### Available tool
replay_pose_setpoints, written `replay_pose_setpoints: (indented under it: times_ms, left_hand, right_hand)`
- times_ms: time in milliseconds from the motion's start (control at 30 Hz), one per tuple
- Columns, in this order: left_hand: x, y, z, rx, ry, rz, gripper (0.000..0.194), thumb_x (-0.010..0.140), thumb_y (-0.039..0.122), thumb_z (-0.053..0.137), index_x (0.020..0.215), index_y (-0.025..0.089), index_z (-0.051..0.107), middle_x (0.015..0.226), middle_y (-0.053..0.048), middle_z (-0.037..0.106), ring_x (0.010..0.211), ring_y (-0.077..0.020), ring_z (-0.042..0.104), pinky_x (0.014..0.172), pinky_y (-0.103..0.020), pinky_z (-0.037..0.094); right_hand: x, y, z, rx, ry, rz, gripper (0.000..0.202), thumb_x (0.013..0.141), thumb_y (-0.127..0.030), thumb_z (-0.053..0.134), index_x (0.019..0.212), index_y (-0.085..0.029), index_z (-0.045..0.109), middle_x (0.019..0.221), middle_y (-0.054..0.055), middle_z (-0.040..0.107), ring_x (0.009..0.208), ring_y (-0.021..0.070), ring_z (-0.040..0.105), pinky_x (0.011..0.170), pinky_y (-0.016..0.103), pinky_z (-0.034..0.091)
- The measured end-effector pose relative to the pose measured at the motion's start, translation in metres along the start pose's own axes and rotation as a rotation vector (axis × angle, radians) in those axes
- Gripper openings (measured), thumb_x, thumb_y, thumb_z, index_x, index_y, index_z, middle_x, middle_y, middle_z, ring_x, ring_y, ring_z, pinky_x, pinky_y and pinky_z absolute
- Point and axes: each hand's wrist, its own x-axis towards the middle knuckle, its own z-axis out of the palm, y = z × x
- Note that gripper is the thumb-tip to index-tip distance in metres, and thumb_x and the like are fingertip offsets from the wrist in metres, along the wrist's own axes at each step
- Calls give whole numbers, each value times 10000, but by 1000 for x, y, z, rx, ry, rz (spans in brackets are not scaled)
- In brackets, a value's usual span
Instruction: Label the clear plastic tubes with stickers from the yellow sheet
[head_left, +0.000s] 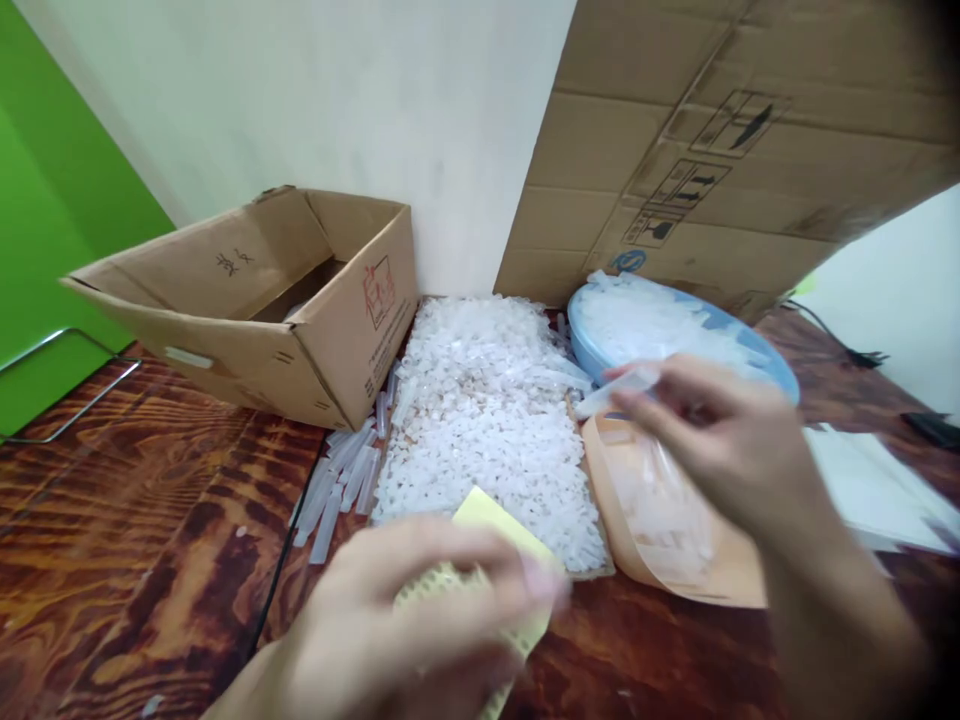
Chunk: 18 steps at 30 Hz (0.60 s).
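Observation:
My left hand (420, 620), blurred by motion, is closed on a yellow perforated sheet (502, 530) at the bottom centre. My right hand (720, 430) pinches a translucent plastic strip (619, 390) between thumb and fingers, above the left rim of an orange tray (731, 575). More translucent strips (660, 510) lie in that tray. Behind my right hand stands a blue basin (780, 375) heaped with similar pieces. A broad layer of small whitish translucent pieces (480, 450) covers a flat board in the middle, beyond my left hand.
An open cardboard box (352, 330) stands at the left, with loose strips (341, 485) near its front corner. A large cardboard sheet (675, 150) leans at the back right. White paper (874, 490) lies at the right, and a metal wire stand (75, 400) at the far left.

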Motion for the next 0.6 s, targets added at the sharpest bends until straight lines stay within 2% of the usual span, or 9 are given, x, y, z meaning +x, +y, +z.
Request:
replay_pose_setpoints:
  times_ms: [33, 100, 133, 200, 267, 400, 500, 600]
  left_hand:
    - [32, 4, 3, 4, -21, 6, 570, 949, 315, 740, 1491, 376, 573, 1279, -74, 731, 1212, -290, 700, 1050, -454, 611]
    - [86, 11, 14, 12, -56, 50, 620, 932, 297, 771, 1512, 301, 551, 1281, -109, 715, 1190, -288, 704, 1027, -444, 612]
    - [105, 14, 21, -11, -48, 109, 602, 942, 289, 763, 1505, 287, 550, 1286, -107, 708, 1168, -262, 709, 1004, -406, 619]
    - [124, 13, 32, -49, -24, 189, 495, 969, 233, 725, 1445, 278, 598, 1213, -78, 728, 1103, -210, 727, 936, -322, 630]
    - [125, 7, 38, -43, -23, 159, 419, 991, 164, 677, 1395, 266, 637, 1160, -62, 748, 1052, -185, 741, 896, -282, 627]
    - [113, -12, 38, -4, -18, 32, 295, 996, 159, 659, 1273, 257, 690, 1159, -54, 778, 1059, -208, 763, 937, -313, 620]
    - [112, -20, 38, -194, 75, -200, 267, 1030, 232, 612, 1295, 266, 610, 1167, -55, 747, 1015, -218, 792, 893, -331, 641]
    - [115, -23, 39, -451, 180, -361, 415, 1028, 302, 619, 1416, 322, 475, 1238, -39, 663, 1009, -215, 797, 899, -357, 643]
  right_hand:
    - [-16, -15, 8, 200, -71, -21, 182, 1006, -351, 678, 951, -199, 763, 875, 38, 725, 590, 127, 501, 593, 292, 387]
    - [-43, -39, 32, 444, -220, 13, 196, 1018, -396, 659, 974, -227, 747, 791, 5, 662, 645, 150, 545, 609, 282, 417]
    - [-53, -46, 46, 532, -268, 42, 222, 1018, -405, 656, 915, -220, 724, 756, -5, 619, 663, 154, 553, 605, 277, 418]
    - [-67, -54, 70, 639, -307, 112, 319, 1035, -418, 618, 801, -205, 658, 720, -16, 543, 669, 151, 529, 601, 272, 408]
    - [-74, -52, 86, 695, -319, 149, 349, 1049, -415, 588, 777, -200, 630, 723, -20, 523, 670, 146, 521, 607, 271, 406]
    - [-80, -35, 95, 686, -312, 158, 277, 1101, -317, 457, 1049, -210, 708, 933, 36, 640, 866, 176, 631, 761, 283, 483]
    - [-76, -21, 99, 453, -206, 164, 291, 1079, -172, 401, 1156, -180, 682, 1006, 71, 668, 935, 191, 655, 819, 294, 503]
    - [-63, -15, 113, 97, -236, 152, 283, 1054, -107, 407, 1122, -164, 676, 1028, 83, 704, 981, 208, 672, 874, 309, 503]
